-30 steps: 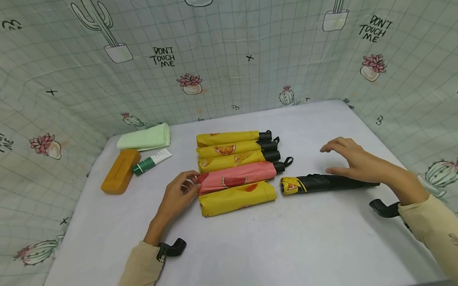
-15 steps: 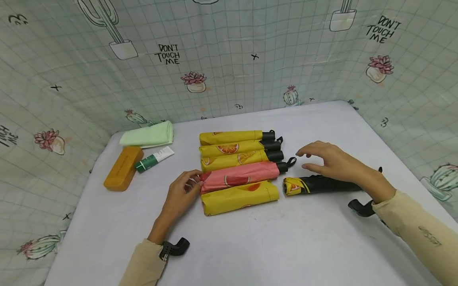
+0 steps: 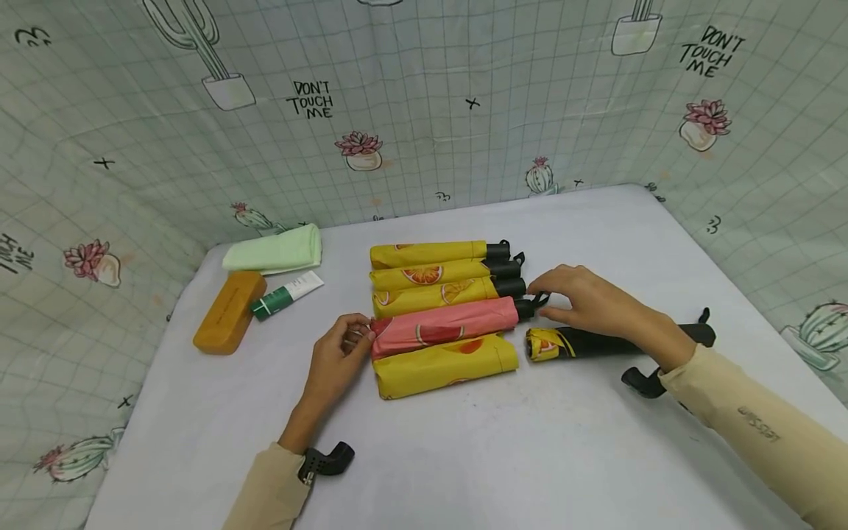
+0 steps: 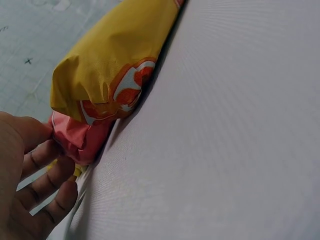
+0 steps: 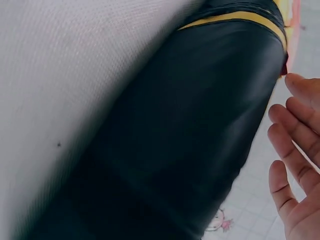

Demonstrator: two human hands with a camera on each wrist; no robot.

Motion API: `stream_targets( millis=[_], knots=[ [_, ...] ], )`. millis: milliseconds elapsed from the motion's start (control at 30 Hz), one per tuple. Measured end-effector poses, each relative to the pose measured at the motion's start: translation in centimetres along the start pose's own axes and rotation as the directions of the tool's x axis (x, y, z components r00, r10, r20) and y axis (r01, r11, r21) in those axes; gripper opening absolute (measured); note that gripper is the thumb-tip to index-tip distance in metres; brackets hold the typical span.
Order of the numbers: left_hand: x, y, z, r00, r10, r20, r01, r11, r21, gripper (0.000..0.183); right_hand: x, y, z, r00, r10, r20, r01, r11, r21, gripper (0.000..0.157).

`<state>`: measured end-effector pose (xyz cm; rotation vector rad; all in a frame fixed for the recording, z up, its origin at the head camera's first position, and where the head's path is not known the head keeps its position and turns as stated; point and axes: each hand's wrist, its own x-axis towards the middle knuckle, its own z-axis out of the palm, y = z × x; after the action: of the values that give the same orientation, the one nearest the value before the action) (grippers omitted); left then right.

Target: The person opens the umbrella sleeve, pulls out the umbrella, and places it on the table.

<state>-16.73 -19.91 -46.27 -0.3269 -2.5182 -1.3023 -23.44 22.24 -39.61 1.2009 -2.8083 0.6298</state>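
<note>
A pink folding umbrella [image 3: 457, 324] with a watermelon print lies among yellow ones on the white table. My left hand [image 3: 338, 353] pinches its left end; in the left wrist view the thumb and index finger meet the pink cloth [image 4: 80, 137]. My right hand [image 3: 586, 298] reaches to the black handle and strap at the other end, thumb and fingers spread apart around it. Whether they touch it is unclear. Beneath the right wrist lies a black umbrella [image 3: 596, 343] with a yellow tip, filling much of the right wrist view.
Several yellow umbrellas lie parallel: one in front [image 3: 447, 368], others behind, such as the orange-print one [image 3: 424, 275]. At the left sit a brown-orange block [image 3: 228, 313], a green-and-white tube [image 3: 288, 294] and a folded pale green cloth [image 3: 274, 249]. A printed curtain [image 3: 424, 110] surrounds the table.
My right hand has moved left, from above the black umbrella to the pink umbrella's handle. The left hand stays at the pink end. The umbrellas keep their places.
</note>
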Motion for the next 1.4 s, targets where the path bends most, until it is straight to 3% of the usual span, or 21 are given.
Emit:
stream_targets(
  millis=[200, 567, 833, 967, 1400],
  knots=[
    [-0.4, -0.1, 0.2, 1.000, -0.015, -0.003, 0.015, 0.999, 0.045, 0.011, 0.6, 0.0, 1.1, 1.000, -0.005, 0.019, 0.006, 0.999, -0.039, 0.034],
    [-0.4, 0.1, 0.2, 1.000, 0.009, -0.002, -0.009, 1.000, 0.001, 0.009, 1.0, -0.2, 2.1, 1.000, -0.027, 0.012, 0.028, 0.991, -0.133, 0.038],
    [0.0, 0.1, 0.4, 1.000, 0.022, -0.005, -0.022, 1.000, -0.016, 0.006, 1.5, 0.2, 2.6, 0.990, -0.129, -0.047, 0.109, 0.945, -0.308, 0.041],
    [0.4, -0.1, 0.4, 0.999, 0.023, -0.035, -0.024, 1.000, -0.012, 0.005, 1.8, 0.2, 2.1, 0.987, -0.143, -0.069, 0.116, 0.947, -0.299, 0.038],
    [-0.2, -0.4, 0.0, 1.000, -0.006, -0.024, 0.006, 1.000, -0.014, 0.005, 1.4, 0.2, 1.1, 0.995, -0.094, -0.033, 0.081, 0.955, -0.284, 0.037]
  ],
)
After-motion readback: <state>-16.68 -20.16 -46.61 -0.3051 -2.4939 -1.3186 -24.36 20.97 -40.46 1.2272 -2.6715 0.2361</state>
